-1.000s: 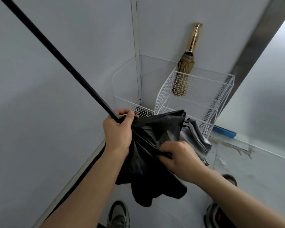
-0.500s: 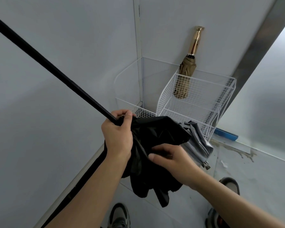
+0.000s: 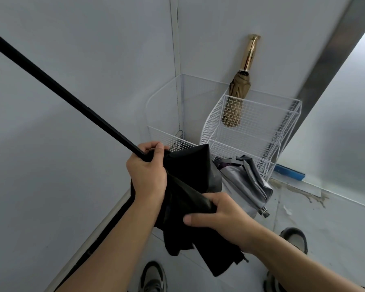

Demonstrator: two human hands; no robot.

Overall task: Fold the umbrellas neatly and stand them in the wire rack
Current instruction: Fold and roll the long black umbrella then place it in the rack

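Note:
I hold a black umbrella (image 3: 190,178) in front of me, its loose canopy bunched between my hands. My left hand (image 3: 147,171) grips its top where the long black shaft (image 3: 57,89) runs up to the upper left. My right hand (image 3: 217,211) wraps round the gathered black cloth lower down. A white wire rack (image 3: 251,131) stands in the corner beyond, with a folded tan umbrella (image 3: 237,98) with a gold handle upright in it. A grey umbrella (image 3: 244,184) lies at the rack's foot, partly hidden by the black cloth.
Pale walls close in on the left and behind the rack. A grey metal post (image 3: 333,53) slants up at the right. A blue strip (image 3: 289,172) lies on the floor by the rack. My shoes (image 3: 153,277) stand on the stained floor below.
My right hand has slid down and closed round the black canopy, gathering it tighter. The cloth hangs lower and narrower. My left hand keeps its grip at the top.

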